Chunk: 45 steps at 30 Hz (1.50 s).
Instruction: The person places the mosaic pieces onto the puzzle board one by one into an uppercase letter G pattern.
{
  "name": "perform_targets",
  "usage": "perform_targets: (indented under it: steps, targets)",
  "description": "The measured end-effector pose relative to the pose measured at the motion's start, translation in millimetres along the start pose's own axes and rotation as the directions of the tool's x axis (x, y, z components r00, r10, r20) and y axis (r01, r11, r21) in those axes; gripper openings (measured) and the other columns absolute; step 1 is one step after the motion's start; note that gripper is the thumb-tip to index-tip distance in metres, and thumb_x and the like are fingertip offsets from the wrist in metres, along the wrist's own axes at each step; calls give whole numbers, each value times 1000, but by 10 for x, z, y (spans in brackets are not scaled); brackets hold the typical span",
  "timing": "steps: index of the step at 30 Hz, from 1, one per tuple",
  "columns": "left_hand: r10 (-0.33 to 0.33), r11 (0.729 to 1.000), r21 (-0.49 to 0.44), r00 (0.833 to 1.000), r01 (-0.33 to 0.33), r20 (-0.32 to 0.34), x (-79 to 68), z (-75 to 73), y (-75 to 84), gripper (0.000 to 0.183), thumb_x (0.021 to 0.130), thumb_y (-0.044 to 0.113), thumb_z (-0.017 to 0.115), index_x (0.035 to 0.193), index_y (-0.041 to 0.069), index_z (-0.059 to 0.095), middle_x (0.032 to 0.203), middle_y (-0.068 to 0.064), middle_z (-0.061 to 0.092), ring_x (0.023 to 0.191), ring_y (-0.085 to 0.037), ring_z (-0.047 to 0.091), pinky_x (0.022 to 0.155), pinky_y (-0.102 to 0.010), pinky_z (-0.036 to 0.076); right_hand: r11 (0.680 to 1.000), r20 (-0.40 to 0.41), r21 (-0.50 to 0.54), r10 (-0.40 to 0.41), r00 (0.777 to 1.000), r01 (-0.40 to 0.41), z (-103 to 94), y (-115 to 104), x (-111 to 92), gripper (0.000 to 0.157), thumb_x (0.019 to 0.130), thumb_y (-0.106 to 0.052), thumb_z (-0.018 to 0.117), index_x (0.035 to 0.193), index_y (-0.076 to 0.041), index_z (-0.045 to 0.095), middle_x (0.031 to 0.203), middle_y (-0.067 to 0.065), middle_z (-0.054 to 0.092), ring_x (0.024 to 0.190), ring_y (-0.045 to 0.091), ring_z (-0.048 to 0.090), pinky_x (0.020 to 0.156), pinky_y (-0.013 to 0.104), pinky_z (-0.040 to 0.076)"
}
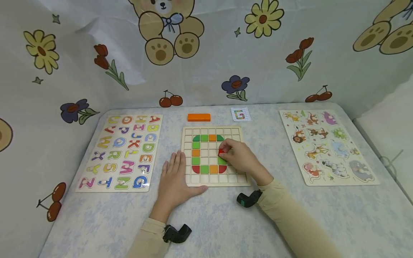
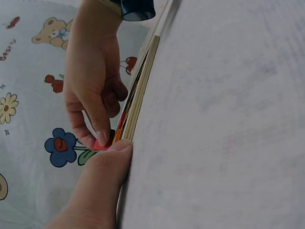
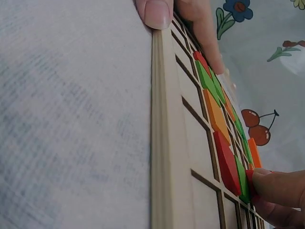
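A square wooden grid board [image 1: 231, 178] lies in the middle of the table, with green, orange and red tiles forming a rounded outline on it. My right hand [image 1: 240, 156] pinches a small red tile [image 1: 221, 152] over the right side of that outline, just above a green tile [image 1: 222, 161]. In the right wrist view the red tile [image 3: 249, 182] shows between thumb and fingers, close by the green one. My left hand [image 1: 175, 182] rests along the board's left edge with straight fingers, its thumb [image 2: 121, 145] at the front edge.
Behind the board sit an orange block [image 1: 199, 117] and a small card [image 1: 240, 114] with a G-shaped coloured pattern. An alphabet puzzle [image 1: 118, 154] lies on the left, an animal puzzle [image 1: 329, 148] on the right. A printed cloth [image 1: 206, 79] hangs behind the table.
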<state>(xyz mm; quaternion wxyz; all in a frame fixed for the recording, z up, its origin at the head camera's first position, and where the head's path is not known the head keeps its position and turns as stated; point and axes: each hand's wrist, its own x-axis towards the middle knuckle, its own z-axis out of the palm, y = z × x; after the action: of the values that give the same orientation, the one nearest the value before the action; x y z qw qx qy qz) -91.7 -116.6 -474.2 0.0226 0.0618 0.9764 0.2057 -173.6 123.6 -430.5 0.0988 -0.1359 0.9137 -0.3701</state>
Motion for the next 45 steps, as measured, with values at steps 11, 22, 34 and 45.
perform_targets:
  steps: [11, 22, 34, 45]
  targets:
    - [2, 1000, 5, 1000, -2, -4, -1, 3, -1, 135, 65, 85, 64, 160, 7, 9, 169, -9, 5, 157, -27, 0, 125, -53, 6, 992, 29, -122, -34, 999, 37, 0, -28, -5, 23, 96, -18, 65, 116, -10, 74, 107, 3, 61, 90, 18, 58, 80, 33, 51]
    - [-1, 1000, -6, 1000, 0, -6, 5, 18, 2, 135, 65, 86, 64, 160, 8, 9, 169, -8, 3, 157, -27, -1, 125, -54, 5, 989, 53, -143, -42, 998, 49, -295, 68, -278, 24, 98, -11, 58, 119, -14, 69, 106, 2, 63, 91, 20, 55, 80, 35, 47]
    - [3, 1000, -13, 1000, -3, -7, 0, 6, 11, 135, 65, 84, 65, 160, 7, 9, 169, -9, 3, 157, -28, -1, 125, -55, 4, 976, 151, -215, 7, 988, 26, -678, 454, -675, 36, 87, -11, 75, 122, -11, 67, 106, 5, 62, 90, 19, 55, 78, 34, 46]
    - [6, 1000, -13, 1000, -6, -19, 2, 25, 5, 134, 65, 84, 66, 160, 7, 10, 169, -9, 5, 157, -28, 0, 124, -55, 5, 945, 81, -327, 54, 995, -25, -662, 555, -754, 25, 81, -27, 82, 101, -16, 71, 90, -2, 64, 81, 14, 57, 70, 32, 47]
